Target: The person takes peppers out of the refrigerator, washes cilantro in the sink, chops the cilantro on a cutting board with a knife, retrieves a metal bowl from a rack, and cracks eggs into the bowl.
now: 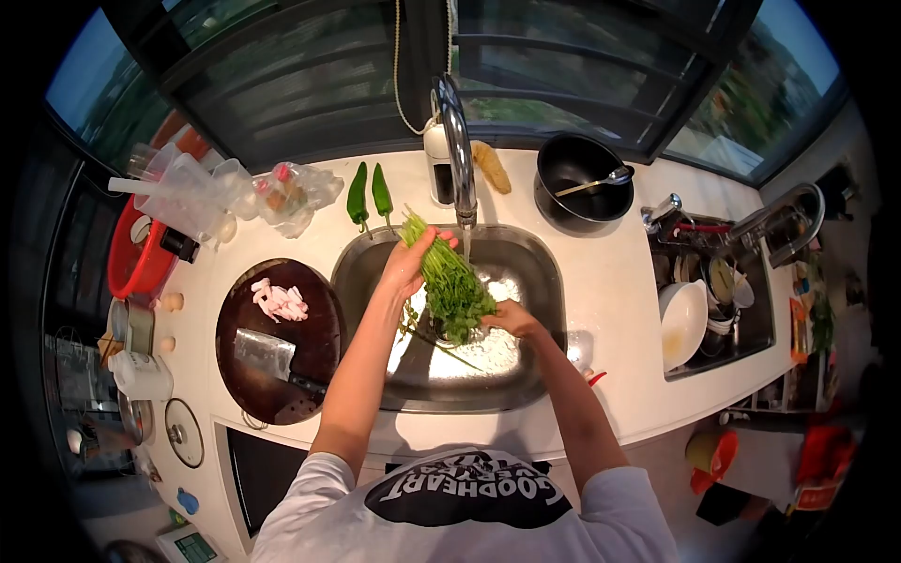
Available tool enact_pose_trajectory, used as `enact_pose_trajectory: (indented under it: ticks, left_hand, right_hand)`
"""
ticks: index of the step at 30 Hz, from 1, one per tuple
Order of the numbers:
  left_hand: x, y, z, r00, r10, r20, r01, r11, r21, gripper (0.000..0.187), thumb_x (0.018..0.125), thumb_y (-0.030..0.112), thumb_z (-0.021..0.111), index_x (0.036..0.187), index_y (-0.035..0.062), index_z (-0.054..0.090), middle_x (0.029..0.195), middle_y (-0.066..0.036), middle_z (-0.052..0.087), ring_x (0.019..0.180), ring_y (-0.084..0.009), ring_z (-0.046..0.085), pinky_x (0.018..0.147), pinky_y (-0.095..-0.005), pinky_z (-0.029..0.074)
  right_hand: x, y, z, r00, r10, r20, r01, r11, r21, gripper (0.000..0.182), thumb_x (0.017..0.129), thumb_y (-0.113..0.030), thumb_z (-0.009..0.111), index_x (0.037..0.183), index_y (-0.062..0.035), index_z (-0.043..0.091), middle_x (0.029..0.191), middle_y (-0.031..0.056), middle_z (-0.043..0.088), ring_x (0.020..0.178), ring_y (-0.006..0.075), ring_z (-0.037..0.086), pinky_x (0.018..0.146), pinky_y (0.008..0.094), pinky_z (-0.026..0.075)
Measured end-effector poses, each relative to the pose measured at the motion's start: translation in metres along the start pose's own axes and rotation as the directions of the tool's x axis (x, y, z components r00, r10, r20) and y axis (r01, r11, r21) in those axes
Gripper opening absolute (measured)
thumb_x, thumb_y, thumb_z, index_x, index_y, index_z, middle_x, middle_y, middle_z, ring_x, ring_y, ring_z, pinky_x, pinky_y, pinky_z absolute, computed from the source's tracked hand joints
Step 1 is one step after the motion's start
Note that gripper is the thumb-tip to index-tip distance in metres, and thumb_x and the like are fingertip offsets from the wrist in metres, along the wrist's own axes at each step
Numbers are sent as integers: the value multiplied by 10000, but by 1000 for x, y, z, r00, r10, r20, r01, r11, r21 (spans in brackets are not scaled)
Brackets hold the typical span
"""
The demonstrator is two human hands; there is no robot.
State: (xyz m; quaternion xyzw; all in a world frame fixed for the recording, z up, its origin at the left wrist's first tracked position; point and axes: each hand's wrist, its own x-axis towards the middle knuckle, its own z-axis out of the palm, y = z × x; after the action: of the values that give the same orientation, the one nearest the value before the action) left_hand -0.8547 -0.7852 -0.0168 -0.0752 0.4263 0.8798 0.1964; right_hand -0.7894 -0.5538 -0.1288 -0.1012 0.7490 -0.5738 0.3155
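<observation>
A bunch of leafy green herbs (450, 286) is held slantwise over the steel sink (538, 281), stems up and to the left. My left hand (409, 261) is closed round the stem end. At the leafy end my right hand (508, 319) has its fingers pressed against the leaves, fingertips partly hidden. Water runs from the tall faucet (457, 141) just behind the bunch. A few loose stems hang below it in the sink.
To the left, a round dark board (244, 385) bears pale meat pieces (280, 300) and a cleaver (265, 353). Two green peppers (358, 195) lie behind the sink. A black pot (584, 183) stands back right; a second sink (723, 355) holds dishes.
</observation>
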Motion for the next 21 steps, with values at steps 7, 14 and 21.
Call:
enact_pose_trajectory:
  ticks: [7,14,21]
  left_hand:
    - [-4,-29,15,987,-139,81,116,964,237,177,880,134,599,990,1,558,913,-91,609,821,-198,620,733,-311,528]
    - [-19,-53,40,978,73,193,-138,927,349,162,841,13,562,989,5,498,796,-38,555,698,-130,560,630,-261,471]
    - [-15,-61,14,954,-34,297,-120,868,483,109,876,51,549,965,23,493,774,-36,527,694,-127,526,638,-277,447]
  right_hand:
    - [5,-87,-16,899,-308,-312,422,801,425,573,839,-39,567,1359,-35,327,1350,100,395,1136,145,465,881,271,436]
    - [20,-139,-8,960,-195,-202,210,976,59,305,862,-214,613,1102,-46,528,899,78,614,575,95,551,417,231,441]
    - [46,-119,0,935,133,-330,35,888,459,311,936,-289,476,971,12,546,753,107,612,550,176,605,399,275,469]
